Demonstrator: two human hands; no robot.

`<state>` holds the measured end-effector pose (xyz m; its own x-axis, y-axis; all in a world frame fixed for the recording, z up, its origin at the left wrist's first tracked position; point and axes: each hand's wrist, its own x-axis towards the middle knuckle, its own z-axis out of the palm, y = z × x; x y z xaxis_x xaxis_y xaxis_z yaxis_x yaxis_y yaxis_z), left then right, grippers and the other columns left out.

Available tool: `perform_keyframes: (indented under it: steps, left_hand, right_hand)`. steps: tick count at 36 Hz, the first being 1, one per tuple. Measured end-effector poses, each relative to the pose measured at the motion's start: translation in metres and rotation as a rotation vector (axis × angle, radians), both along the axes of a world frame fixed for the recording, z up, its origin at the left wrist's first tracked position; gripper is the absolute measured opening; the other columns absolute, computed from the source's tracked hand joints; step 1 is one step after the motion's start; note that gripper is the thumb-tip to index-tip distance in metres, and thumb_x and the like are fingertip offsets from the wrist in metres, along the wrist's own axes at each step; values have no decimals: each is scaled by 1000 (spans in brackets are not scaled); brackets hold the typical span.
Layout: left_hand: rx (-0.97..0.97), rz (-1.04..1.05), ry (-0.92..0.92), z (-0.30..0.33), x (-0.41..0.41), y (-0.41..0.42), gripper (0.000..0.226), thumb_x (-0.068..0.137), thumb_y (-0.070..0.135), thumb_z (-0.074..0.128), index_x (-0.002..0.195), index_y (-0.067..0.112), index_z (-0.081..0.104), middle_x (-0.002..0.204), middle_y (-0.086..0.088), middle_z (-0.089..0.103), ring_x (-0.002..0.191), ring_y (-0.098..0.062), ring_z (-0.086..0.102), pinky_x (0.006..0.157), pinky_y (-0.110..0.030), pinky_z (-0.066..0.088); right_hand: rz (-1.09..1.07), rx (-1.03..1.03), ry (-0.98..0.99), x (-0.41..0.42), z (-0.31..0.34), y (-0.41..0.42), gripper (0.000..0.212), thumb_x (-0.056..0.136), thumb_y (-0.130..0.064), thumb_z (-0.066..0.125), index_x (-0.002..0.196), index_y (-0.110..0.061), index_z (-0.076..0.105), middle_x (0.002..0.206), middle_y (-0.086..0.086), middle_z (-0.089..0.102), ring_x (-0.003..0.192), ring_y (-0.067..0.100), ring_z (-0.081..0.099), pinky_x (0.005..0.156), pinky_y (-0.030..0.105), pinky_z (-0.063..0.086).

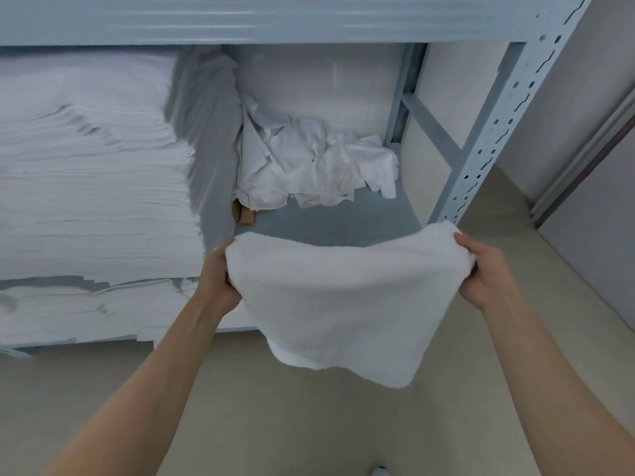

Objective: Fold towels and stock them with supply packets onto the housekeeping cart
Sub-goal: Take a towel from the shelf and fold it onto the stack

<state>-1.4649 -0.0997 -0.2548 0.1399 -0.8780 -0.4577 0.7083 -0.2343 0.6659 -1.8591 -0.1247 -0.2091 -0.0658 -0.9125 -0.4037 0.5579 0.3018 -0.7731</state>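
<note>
Observed: 1 white towel (347,304) held in the air in front of a grey metal shelving unit (494,132), above a beige floor (309,424); no cart or supply packets in view.

Left hand (220,276) grips the towel's left edge, fingers curled behind the cloth and mostly hidden by it; right hand (481,269) grips the right edge, thumb on top and fingers wrapped beneath. Both hands are closed on the cloth; the towel's upper edge spans between them and the remainder hangs below, its lowest corner sagging down to the right.

Judgement on the step: a fold in progress, the towel seemingly already doubled, though layer count cannot be confirmed. To do it well: keep the top edge taut and level between the 2 hands; bring the edges together squarely so corners meet; correct the lopsided hang before the next fold; hold it off the floor throughout.

Materials: the towel is thick, fluffy terry, soft-edged with rounded corners, limp under its own weight; likely to slump unless pressed flat once folded.

Surroundings: a tall stack of flat-folded white linen (92,173) fills the shelf at left, thin layers with uneven edges; a crumpled heap of thin white cloth (309,163) lies at the back of the shelf, creased and angular; a small brown cardboard-like piece (245,214) sits at its front left; the shelf upright is perforated steel with a diagonal brace.
</note>
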Motion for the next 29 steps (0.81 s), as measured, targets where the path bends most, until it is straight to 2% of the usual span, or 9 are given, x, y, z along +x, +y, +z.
perform_keyframes:
  steps: [5,8,11,13,16,19,23,26,29]
  left_hand:
    - [-214,31,29,15,-6,6,26,89,11,54,95,7,79,111,-11,73,101,-26,71,83,-36,58]
    - [-181,-52,-69,18,-23,8,26,85,4,55,89,8,79,104,-11,74,91,-25,73,75,-34,60]
    - [-57,-109,-154,19,-46,12,25,70,-3,61,92,2,74,96,-14,72,81,-28,71,69,-35,61]
    - [-19,-124,-157,16,-57,13,26,70,-7,58,93,2,66,91,-12,67,77,-27,68,70,-34,60]
    - [-13,-136,-109,13,-72,17,22,68,-5,56,62,8,73,76,-6,72,68,-23,72,64,-31,60]
    - [-20,-90,-10,12,-75,17,21,77,5,59,73,5,79,88,-10,75,76,-26,75,69,-35,61]
    - [8,-1,26,11,-74,18,37,92,37,64,103,3,76,104,-14,76,90,-30,75,78,-43,58]
    - [-17,36,-10,8,-71,21,26,97,24,60,98,6,78,102,-13,76,86,-28,76,69,-38,61]
    - [-70,32,-2,6,-75,22,22,90,9,51,87,7,73,93,-11,73,85,-27,72,80,-39,59]
  right_hand:
    - [6,-98,-231,-41,-5,21,43,94,-49,55,111,-14,73,119,7,69,114,23,64,101,36,49]
    - [174,38,-95,-40,-35,29,31,102,-34,43,113,-28,72,126,5,68,113,24,66,91,37,54]
    - [263,170,-20,-23,-51,20,61,96,-64,39,131,-19,60,133,12,63,124,33,58,99,45,46]
    - [359,226,-11,-9,-48,14,55,95,-53,50,127,-10,64,122,16,67,112,34,64,99,48,46]
    - [402,213,146,-1,-51,8,26,94,-19,58,113,-7,70,101,16,73,83,29,72,81,39,55]
    - [329,172,69,-2,-47,6,21,96,-13,55,110,-3,68,92,16,75,76,27,73,69,35,59]
    - [275,-1,-181,-18,-40,6,41,93,-18,58,129,2,61,113,17,71,101,30,71,82,38,59]
    - [357,-172,-392,-39,-48,14,54,94,-48,59,131,-9,63,132,13,64,126,31,58,102,46,48]
    - [481,-64,-277,-31,-67,26,66,74,-58,79,122,-14,71,126,13,67,115,32,65,92,47,54]
